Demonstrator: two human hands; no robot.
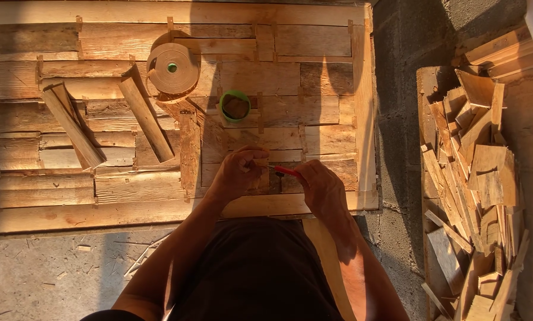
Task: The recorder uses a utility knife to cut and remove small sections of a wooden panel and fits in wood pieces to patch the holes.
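While the left hand (238, 173) pinched a small wooden piece (260, 178) on the worktop (326, 107), the right hand (321, 189) gripped a red-handled tool (287, 172).

Open board surface is found ahead of the left hand (238, 172) and right hand (320, 187), up to the small green cup (235, 106), which blocks the straight path forward. Further back left, passage is closed by the tape roll (172, 68). The left half of the wooden panel (332, 77) is obstructed by two loose slats (146, 119) (71, 125) lying diagonally, with a narrow lane left between them. The right part of the panel is left bare to its edge. Beyond a strip of concrete floor (397, 119), the right side is walled off by a heap of wood scraps (474, 178).
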